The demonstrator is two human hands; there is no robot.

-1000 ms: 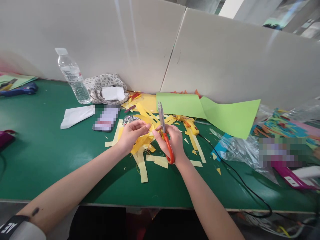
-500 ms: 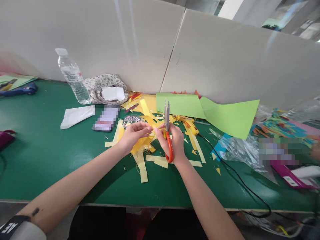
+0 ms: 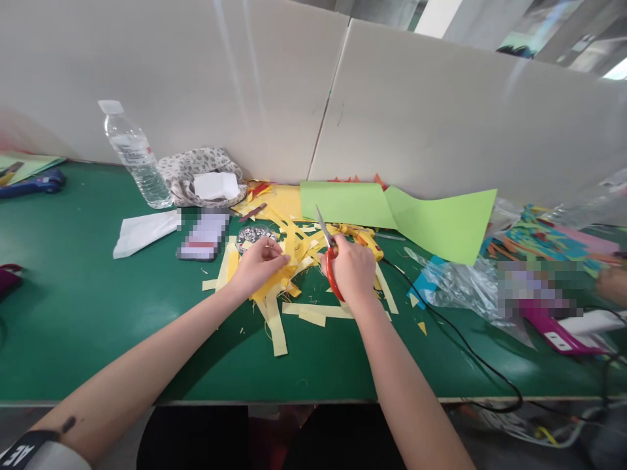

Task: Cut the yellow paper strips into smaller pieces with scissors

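My left hand (image 3: 259, 264) is closed in a pinch, its fingertips on a yellow paper strip (image 3: 290, 243). My right hand (image 3: 353, 266) grips a pair of scissors (image 3: 334, 277) by the orange-red handle, blades pointing up and away from me. Beneath and around both hands lies a pile of yellow paper strips and scraps, with a pale yellow strip (image 3: 277, 329) reaching toward the table's front edge. Just behind my left hand sits a clear round dish of small shiny bits (image 3: 251, 236). A yellow glue gun (image 3: 371, 244) rests behind my right hand.
Green paper sheets (image 3: 345, 202) lean by the grey partition. At left stand a water bottle (image 3: 140, 163), a spotted cloth pouch (image 3: 203, 163) and a phone (image 3: 204, 238). A black cord (image 3: 460, 333) crosses the right side of the green table, near crumpled plastic (image 3: 465, 287). Another person's hand (image 3: 612, 285) shows at far right.
The scissors have tilted left and my right hand has moved right, away from my left hand, its back now turned up. My left hand stays pinched in about the same place.
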